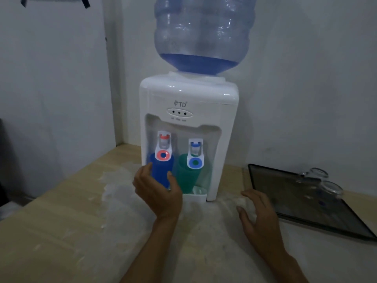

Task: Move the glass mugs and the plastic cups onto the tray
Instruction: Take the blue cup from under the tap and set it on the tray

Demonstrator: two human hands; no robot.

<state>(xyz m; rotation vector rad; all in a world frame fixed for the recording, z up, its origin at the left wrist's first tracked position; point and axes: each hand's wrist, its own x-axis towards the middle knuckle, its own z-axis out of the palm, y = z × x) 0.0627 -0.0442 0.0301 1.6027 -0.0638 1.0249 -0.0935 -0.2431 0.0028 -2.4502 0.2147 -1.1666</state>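
A blue plastic cup (pixel 161 170) stands under the red tap of the water dispenser (pixel 189 99). A green plastic cup (pixel 186 176) stands beside it under the blue tap. My left hand (pixel 158 193) curls around the blue cup, thumb on its right side and fingers on its left. My right hand (pixel 258 213) hovers over the counter with fingers spread, holding nothing. A dark glass tray (pixel 285 193) lies at the right. Two clear glass mugs stand on it, one (pixel 315 173) behind the other (pixel 331 188).
The wooden counter (pixel 61 221) has white smears across its middle. The dispenser's white drip tray (pixel 194 198) juts out in front of the cups. A large blue water bottle (pixel 204 33) sits on top. White walls close off the back and left.
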